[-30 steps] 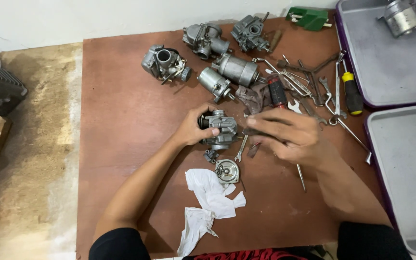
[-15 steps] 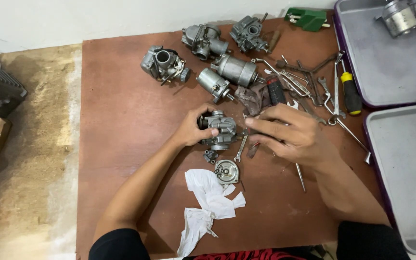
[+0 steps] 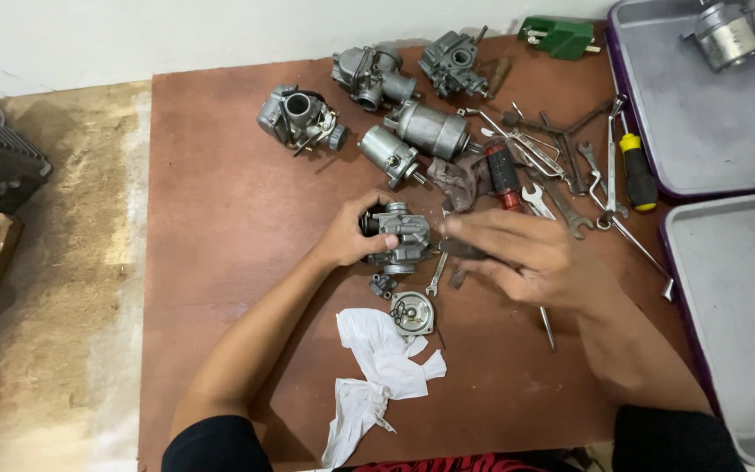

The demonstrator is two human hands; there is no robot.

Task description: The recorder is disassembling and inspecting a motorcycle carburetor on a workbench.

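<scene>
Head view: left hand point(image 3: 347, 238) grips carburetor point(image 3: 399, 236); right hand point(image 3: 530, 258) beside.

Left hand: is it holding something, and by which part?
The left hand grips the grey carburetor by its left end; it rests on the brown board.

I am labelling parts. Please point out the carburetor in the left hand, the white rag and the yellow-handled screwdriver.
carburetor point(image 3: 402, 234), head view, on its metal body.
white rag point(image 3: 377, 371), head view, on its middle fold.
yellow-handled screwdriver point(image 3: 636, 171), head view, on its handle.
</scene>
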